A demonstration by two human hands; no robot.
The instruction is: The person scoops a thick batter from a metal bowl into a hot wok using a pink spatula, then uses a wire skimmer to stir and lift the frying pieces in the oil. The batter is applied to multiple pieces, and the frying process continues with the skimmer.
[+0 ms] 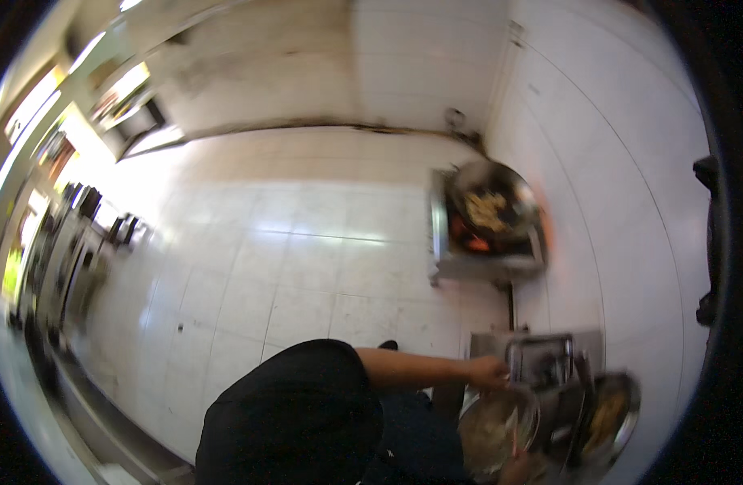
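My left hand (490,371) reaches over the far rim of a large round bowl (532,418); blur hides whether its fingers grip the rim. Its fingertips are close to a rectangular metal container (540,357). At the near side of the bowl, my right hand (518,468) is closed around a thin utensil (515,441) with a reddish handle, which slants into the bowl. A pale mixture (490,430) lies inside, too blurred to identify. Right of these stands a round metal basin (629,418) with yellowish food (605,418) in it.
A wok (517,176) holding yellowish food pieces (487,210) sits on a low metal stove (487,267), with an orange-red glow (477,244) below the wok. A white tiled wall (626,260) rises at right. Metal kitchen equipment (74,260) stands far left across the tiled floor (299,273).
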